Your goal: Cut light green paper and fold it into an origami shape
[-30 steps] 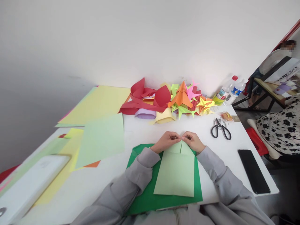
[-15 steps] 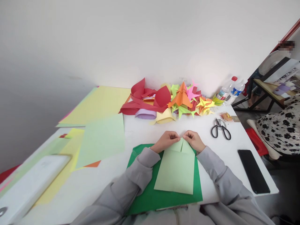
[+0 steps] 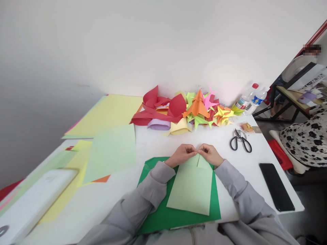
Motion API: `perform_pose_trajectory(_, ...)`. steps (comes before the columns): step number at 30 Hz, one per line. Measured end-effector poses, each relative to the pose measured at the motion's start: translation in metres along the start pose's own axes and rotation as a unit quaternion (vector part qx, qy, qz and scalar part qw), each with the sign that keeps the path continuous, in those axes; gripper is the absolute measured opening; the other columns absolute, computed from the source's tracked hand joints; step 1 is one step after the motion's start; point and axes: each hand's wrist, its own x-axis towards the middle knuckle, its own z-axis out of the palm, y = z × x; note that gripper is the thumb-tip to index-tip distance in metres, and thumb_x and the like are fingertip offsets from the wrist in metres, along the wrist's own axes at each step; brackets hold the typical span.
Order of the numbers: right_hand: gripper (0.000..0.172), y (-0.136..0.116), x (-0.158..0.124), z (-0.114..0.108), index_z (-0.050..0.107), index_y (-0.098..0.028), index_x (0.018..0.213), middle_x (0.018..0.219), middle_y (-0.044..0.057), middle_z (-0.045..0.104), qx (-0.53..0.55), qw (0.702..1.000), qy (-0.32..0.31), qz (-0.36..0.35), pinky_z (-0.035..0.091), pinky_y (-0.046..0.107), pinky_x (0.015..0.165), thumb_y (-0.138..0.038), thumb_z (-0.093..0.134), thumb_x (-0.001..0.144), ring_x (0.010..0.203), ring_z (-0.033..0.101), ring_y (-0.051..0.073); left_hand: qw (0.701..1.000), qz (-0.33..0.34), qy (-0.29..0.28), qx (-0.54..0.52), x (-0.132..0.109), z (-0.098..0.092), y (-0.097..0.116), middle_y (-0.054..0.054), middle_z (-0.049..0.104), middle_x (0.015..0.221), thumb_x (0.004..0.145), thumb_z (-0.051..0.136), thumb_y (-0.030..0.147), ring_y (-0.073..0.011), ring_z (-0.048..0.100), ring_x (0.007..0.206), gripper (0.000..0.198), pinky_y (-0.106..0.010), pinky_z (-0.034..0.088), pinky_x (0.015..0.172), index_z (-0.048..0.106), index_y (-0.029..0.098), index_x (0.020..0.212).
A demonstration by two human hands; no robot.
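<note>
Pinching pale-green paper (image 3: 190, 190): left hand (image 3: 181, 154), right hand (image 3: 211, 154), fingers clamped at its tip. Green sheet (image 3: 163, 217) underneath, near edge of table (image 3: 153, 143).

Black-handled scissors (image 3: 239, 137) on white table (image 3: 252, 177), black phone (image 3: 277, 187) near its edge, 2 bottles (image 3: 242, 102) by the wall (image 3: 163, 44)

white surface (image 3: 242, 163) against a wall. dark green sheet (image 3: 160, 219) flat at near edge. right side: black-handled scissors (image 3: 240, 140), black phone (image 3: 276, 186), small packet (image 3: 246, 127), two bottles (image 3: 243, 102) near far corner. far edge: red paper shapes (image 3: 177, 106), folded paper stars (image 3: 223, 115). far left: big yellow sheets (image 3: 109, 110).
</note>
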Motion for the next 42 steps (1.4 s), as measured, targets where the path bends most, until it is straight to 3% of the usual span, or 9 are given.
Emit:
perform_pose_trajectory(16,0.037,0.002,0.002,-0.012,0.052,-0.018,0.068,0.055,-0.005,0.046,0.088,0.991,0.094,0.047,0.031,0.023,0.048,-0.053,0.062,0.073,0.050,0.039,0.010,0.998,-0.024,0.013,-0.049,-0.003,-0.009,0.005,0.001,0.055,0.060,0.071,0.064,0.040,-0.0107,0.047,0.057,0.028,-0.023,0.035,0.053,0.061,0.012,0.069)
perform_pose_trajectory(28,0.036,-0.003,0.002,-0.013,0.054,-0.018,0.065,0.054,-0.004,0.049,0.084,0.987,0.130,0.047,0.033,0.023,0.048,-0.053,0.065,0.069,0.049,0.041,0.010,0.997,-0.041,0.039,-0.056,-0.002,-0.008,0.006,0.001,0.055,0.057,0.068,0.066,0.044,-0.0098,0.047,0.054,0.032,-0.022,0.034,0.050,0.060,0.012,0.066)
perform_pose_trajectory(35,0.032,0.000,0.003,-0.018,0.057,-0.018,0.063,0.054,-0.004,0.053,0.075,0.984,0.155,0.048,0.036,0.024,0.048,-0.049,0.067,0.068,0.049,0.043,0.010,0.997,-0.034,0.073,-0.013,-0.002,-0.008,0.005,0.003,0.047,0.052,0.067,0.067,0.047,-0.0079,0.039,0.050,0.036,-0.020,0.029,0.046,0.055,0.014,0.058)
perform_pose_trajectory(42,0.029,0.000,0.002,-0.021,0.061,-0.017,0.065,0.055,-0.002,0.057,0.069,0.980,0.180,0.049,0.037,0.025,0.050,-0.045,0.068,0.067,0.050,0.045,0.011,0.997,-0.022,0.069,0.017,-0.002,-0.009,0.006,0.006,0.037,0.049,0.068,0.064,0.051,-0.0072,0.032,0.049,0.042,-0.021,0.022,0.045,0.047,0.016,0.053)
